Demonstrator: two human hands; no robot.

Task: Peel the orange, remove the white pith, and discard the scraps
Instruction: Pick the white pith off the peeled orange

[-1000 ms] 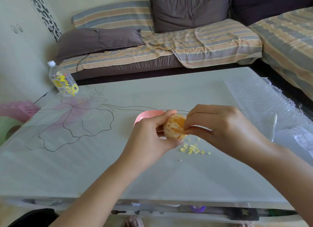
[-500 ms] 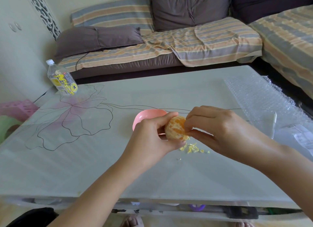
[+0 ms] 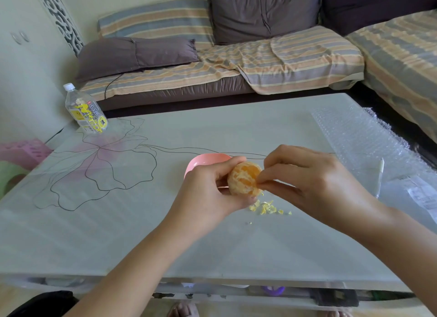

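Note:
A peeled orange (image 3: 243, 179) with patches of white pith is held above the table (image 3: 94, 234), gripped by my left hand (image 3: 210, 191) with thumb over the top and fingers beneath. My right hand (image 3: 312, 181) pinches at the pith on the orange's right side with thumb and forefinger. Small yellow-white scraps (image 3: 266, 208) lie on the table just under the fruit. A pink bowl (image 3: 203, 161) sits behind my left hand, partly hidden by it.
A plastic bottle (image 3: 85, 110) with a yellow label stands at the table's far left corner. Bubble wrap (image 3: 369, 139) and a clear packet with a label (image 3: 421, 196) cover the right side. A striped sofa with grey cushions (image 3: 236, 63) runs behind the table.
The orange has turned a little in my left hand, showing more flesh. My right fingers have shifted to its right edge and pull away slightly. The scraps lie as before.

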